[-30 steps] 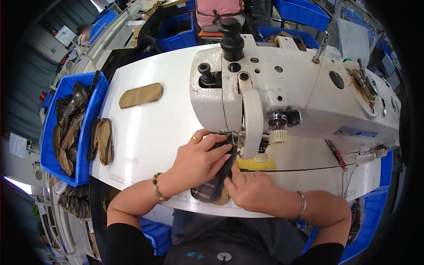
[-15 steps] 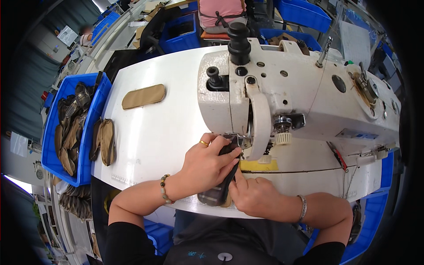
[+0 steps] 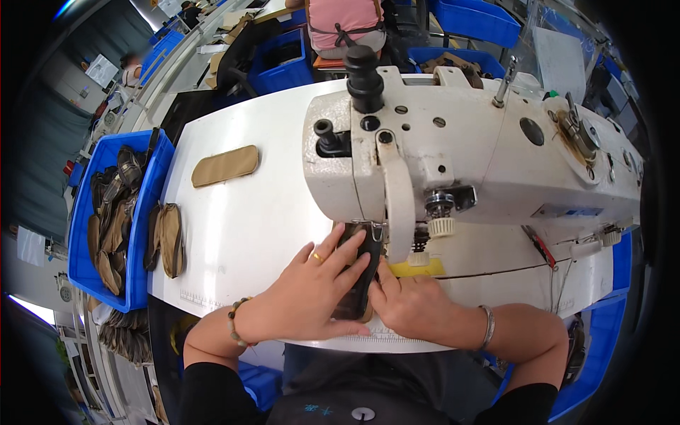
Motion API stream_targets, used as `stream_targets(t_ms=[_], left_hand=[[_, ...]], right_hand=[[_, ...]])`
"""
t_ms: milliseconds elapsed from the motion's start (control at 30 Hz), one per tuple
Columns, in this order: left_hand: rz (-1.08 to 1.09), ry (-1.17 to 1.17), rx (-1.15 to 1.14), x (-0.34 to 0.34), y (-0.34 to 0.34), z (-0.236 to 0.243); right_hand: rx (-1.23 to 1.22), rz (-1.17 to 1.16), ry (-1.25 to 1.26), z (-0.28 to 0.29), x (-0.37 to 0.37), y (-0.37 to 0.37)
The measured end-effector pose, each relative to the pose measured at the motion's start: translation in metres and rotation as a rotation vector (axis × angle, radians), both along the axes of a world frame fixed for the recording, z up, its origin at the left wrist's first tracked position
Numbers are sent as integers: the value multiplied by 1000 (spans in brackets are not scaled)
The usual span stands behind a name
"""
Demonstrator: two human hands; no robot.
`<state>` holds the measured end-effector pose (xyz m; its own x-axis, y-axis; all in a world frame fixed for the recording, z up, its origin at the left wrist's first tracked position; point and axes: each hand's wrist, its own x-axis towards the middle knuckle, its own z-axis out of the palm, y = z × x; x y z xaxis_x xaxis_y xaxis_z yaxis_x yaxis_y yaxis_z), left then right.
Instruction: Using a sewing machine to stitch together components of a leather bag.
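A dark, elongated fabric piece (image 3: 352, 303) lies on the white table, its far end under the presser foot (image 3: 376, 231) of a white sewing machine (image 3: 453, 152). Part of a tan layer shows along its edge. My left hand (image 3: 301, 294) rests flat on the piece, fingers spread toward the presser foot and thumb stretched out near its close end. My right hand (image 3: 418, 306) is closed at the piece's right edge, its index finger and thumb pinching there. The left hand's fingers cover much of the piece.
A tan rounded pad (image 3: 225, 166) lies at the far left of the table (image 3: 241, 241). Beside it stands a blue bin (image 3: 131, 297) of dark and tan pieces, with more pieces (image 3: 168, 241) at its side. Red-handled snips (image 3: 542, 248) lie under the machine arm.
My left hand's fingers have spread out flat and its thumb has moved away toward the near end. The right hand stays at the edge. The whole view has shifted slightly.
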<state>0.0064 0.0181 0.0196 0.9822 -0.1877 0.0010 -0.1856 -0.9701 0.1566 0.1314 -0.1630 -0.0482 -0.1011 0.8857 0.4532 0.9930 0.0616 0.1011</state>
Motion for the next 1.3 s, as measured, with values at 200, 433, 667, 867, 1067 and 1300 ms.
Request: stream_targets(t_ms=[200,433,667,867,1067,1300], left_hand=[[58,59,99,-15,-9,2],[-40,-169,141,-8,-14,-4],[-102,-66,-33,1,-5,-24],[-217,-189,-74,1,-3,-31],[-212,-195,-46,1,-4,-30],[-222,-216,-34,2,-6,-29]], right_hand=[[-13,10,21,1,0,0],[-122,69,-36,2,-11,-8],[-30,121,-74,6,-21,-12],[-26,136,-91,6,-21,-12],[-24,145,-109,5,-22,-13],[-31,152,-82,7,-24,-16]])
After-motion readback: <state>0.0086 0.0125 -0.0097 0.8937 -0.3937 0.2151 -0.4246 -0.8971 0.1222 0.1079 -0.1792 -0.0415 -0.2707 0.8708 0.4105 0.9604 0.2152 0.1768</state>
